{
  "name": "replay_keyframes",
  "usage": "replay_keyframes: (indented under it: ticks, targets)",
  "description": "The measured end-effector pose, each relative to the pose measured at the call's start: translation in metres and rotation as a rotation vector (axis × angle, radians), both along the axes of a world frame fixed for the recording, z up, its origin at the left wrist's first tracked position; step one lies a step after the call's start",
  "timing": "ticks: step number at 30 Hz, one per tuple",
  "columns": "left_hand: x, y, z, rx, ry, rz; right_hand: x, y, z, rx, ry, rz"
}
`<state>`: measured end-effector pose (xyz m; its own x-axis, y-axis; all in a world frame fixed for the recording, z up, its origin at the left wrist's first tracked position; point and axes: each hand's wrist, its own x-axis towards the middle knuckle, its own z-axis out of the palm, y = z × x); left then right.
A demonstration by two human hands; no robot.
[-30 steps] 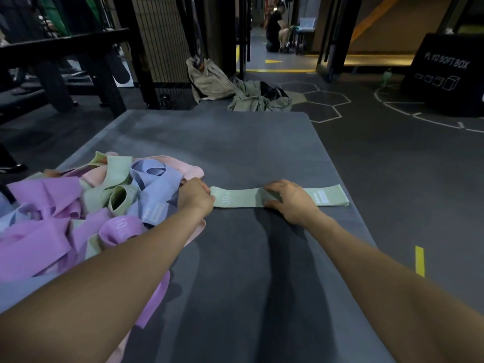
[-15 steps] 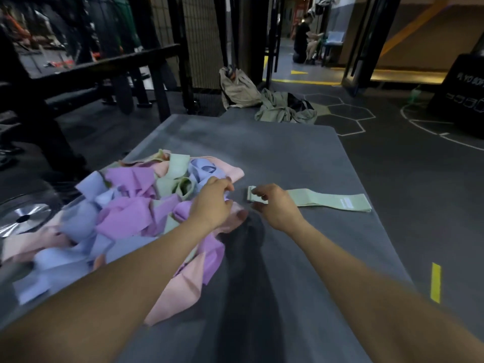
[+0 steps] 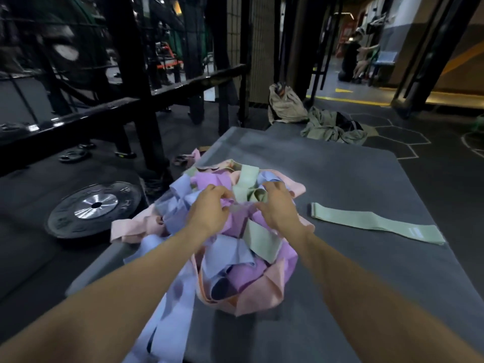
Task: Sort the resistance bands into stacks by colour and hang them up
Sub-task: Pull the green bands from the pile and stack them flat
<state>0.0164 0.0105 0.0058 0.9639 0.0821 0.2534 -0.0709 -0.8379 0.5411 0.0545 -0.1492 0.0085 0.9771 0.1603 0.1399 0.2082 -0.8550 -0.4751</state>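
A tangled pile of resistance bands (image 3: 235,247) in purple, blue, pink and green lies on the grey mat (image 3: 340,284). One green band (image 3: 374,222) lies flat by itself on the mat, to the right of the pile. Both my hands are on top of the pile. My left hand (image 3: 209,209) pinches purple band fabric with curled fingers. My right hand (image 3: 279,205) curls its fingers and thumb around a looped green band (image 3: 247,191) in the pile. A blue band (image 3: 167,318) hangs off the mat's near left edge.
A black weight plate (image 3: 94,208) lies on the floor left of the mat. A black steel rack (image 3: 141,100) stands behind it. Olive bags and clothes (image 3: 332,127) sit at the mat's far end. A person (image 3: 352,58) is far back on the right.
My right hand left the flat green band and moved left onto the pile. My left hand moved further into the pile. The camera view swung left.
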Motion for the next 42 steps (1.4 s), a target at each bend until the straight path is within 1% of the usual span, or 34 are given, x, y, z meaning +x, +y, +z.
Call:
replay_keyframes:
  ticks: [3,8,9,10,12,14,18,21,23,26,28,31,34,36,38,40,42]
  targets:
    - [0.009,0.003,0.002,-0.016,0.011,0.009,0.016,0.007,-0.006,-0.069,0.031,-0.076]
    - [0.022,0.002,-0.007,-0.045,0.05,0.001,0.022,0.007,-0.006,-0.183,0.081,-0.018]
    - [0.022,0.001,-0.008,-0.05,0.059,0.0,0.023,0.006,-0.003,-0.141,0.096,-0.021]
    - [0.023,0.0,-0.008,-0.055,0.07,-0.001,0.026,0.005,0.0,-0.051,0.099,-0.027]
    - [0.025,-0.001,-0.004,-0.096,0.073,-0.009,0.028,0.005,0.012,0.156,0.033,-0.021]
    - [0.026,-0.003,0.005,-0.159,0.043,-0.026,0.025,0.004,0.034,0.298,-0.015,0.019]
    - [0.022,-0.011,0.038,-0.247,-0.017,-0.07,0.011,0.0,0.083,0.408,-0.094,0.087]
    - [0.014,-0.02,0.062,-0.28,-0.062,-0.09,-0.003,-0.005,0.114,0.586,-0.124,0.12]
    - [0.008,-0.026,0.074,-0.312,-0.077,-0.119,-0.014,-0.011,0.132,0.663,-0.15,0.143]
    - [-0.006,-0.037,0.092,-0.314,-0.064,-0.2,-0.031,-0.021,0.151,0.679,-0.201,0.167]
    - [-0.017,-0.045,0.101,-0.404,-0.04,-0.242,-0.04,-0.03,0.157,0.696,-0.212,0.145]
    - [-0.027,-0.047,0.109,-0.496,-0.049,-0.274,-0.049,-0.046,0.162,0.759,-0.265,0.05]
    - [-0.037,-0.046,0.122,-0.502,-0.014,-0.343,-0.055,-0.065,0.162,0.713,-0.308,-0.055]
    - [-0.04,-0.046,0.127,-0.443,-0.045,-0.321,-0.059,-0.077,0.16,0.67,-0.327,-0.107]
    - [-0.042,-0.042,0.129,-0.403,-0.123,-0.244,-0.063,-0.089,0.157,0.659,-0.308,-0.158]
    - [-0.046,-0.038,0.13,-0.363,-0.169,-0.174,-0.068,-0.1,0.152,0.645,-0.226,-0.178]
    - [-0.049,-0.037,0.129,-0.342,-0.188,-0.154,-0.076,-0.106,0.145,0.594,-0.148,-0.155]
